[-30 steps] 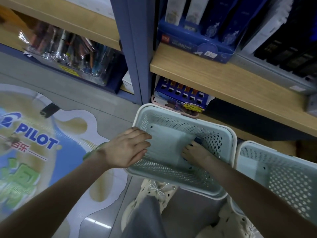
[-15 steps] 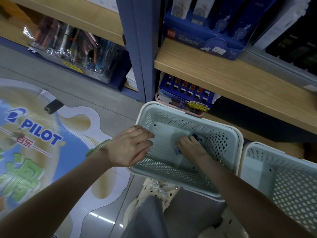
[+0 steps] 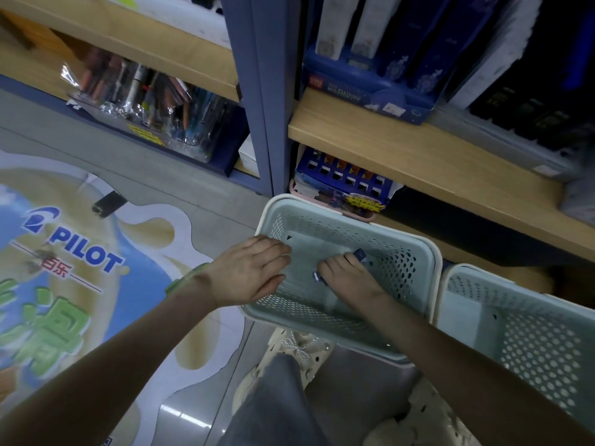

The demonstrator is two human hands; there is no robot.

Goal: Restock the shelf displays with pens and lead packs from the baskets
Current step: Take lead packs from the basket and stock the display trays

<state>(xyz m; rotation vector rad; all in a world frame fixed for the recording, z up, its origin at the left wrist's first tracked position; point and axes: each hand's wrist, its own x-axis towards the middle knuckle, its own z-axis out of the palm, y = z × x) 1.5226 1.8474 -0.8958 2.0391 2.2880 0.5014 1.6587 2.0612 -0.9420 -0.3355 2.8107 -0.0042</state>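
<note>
A pale green perforated basket sits on the floor below the shelf. My left hand rests flat on its left rim, fingers straight. Inside the basket my right hand grips a small blue lead pack; blue ends stick out on both sides of my fingers. A blue display box with small slots stands on the lowest shelf just behind the basket.
A second pale basket stands to the right, touching the first. A wooden shelf board overhangs the baskets, with a blue pen display on it. Bagged pens lie on the left shelf. A blue upright post divides the shelves.
My right hand has closed round the blue pack on the basket floor and lifted it slightly. My left hand stays on the rim. The view shifted a little downward.
</note>
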